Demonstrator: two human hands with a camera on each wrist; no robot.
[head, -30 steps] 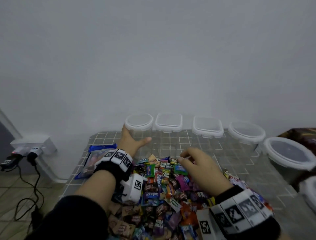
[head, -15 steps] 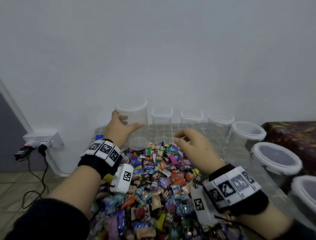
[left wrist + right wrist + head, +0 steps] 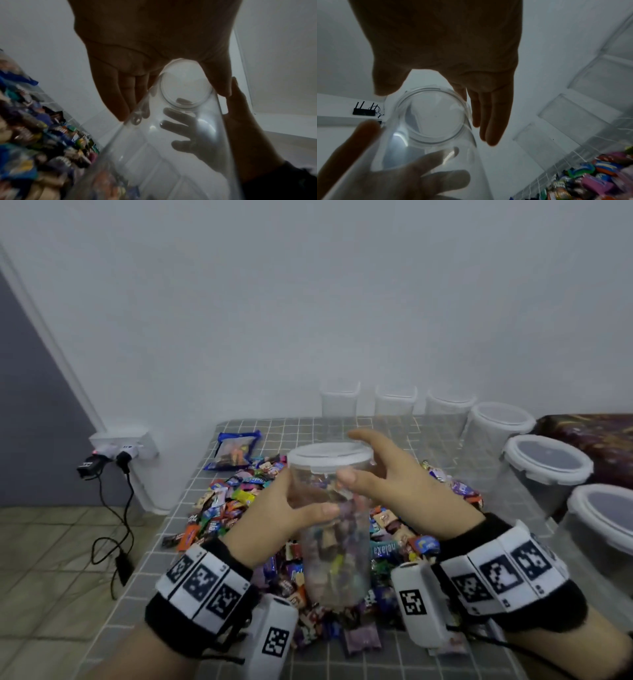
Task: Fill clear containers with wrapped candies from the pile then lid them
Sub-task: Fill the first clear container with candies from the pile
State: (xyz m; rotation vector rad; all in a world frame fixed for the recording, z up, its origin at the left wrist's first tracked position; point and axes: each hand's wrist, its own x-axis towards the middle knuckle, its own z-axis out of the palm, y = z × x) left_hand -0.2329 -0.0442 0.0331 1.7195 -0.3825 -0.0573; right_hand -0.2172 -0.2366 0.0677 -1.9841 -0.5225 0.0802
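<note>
A plain white wall [image 3: 308,302] backs a grey grid-patterned table [image 3: 171,570]; tiled floor [image 3: 51,559] and a wall socket with plugged cables [image 3: 116,453] lie to the left of the left hand. The pile of wrapped candies [image 3: 226,505] spreads over the table beneath and around both hands, extending from the wrists forward. Beyond the fingertips, a row of lidded clear containers [image 3: 544,460] runs along the wall and curves round to the right of the right hand. A blue snack bag [image 3: 234,451] lies on the table ahead of the left hand, at the far edge of the pile. Between the two hands, a tall clear container [image 3: 334,529] is held upright above the pile; its white lid [image 3: 329,455] is seated on top and its interior appears empty, the candies showing through its wall. The left hand [image 3: 274,518] wraps the container's body, thumb in front and fingers behind, gripping it. The right hand [image 3: 400,487] stands at the lid's rim with thumb and fingers spread and nearly straight on either side, not closed on it; whether the fingertips touch the lid cannot be told.
</note>
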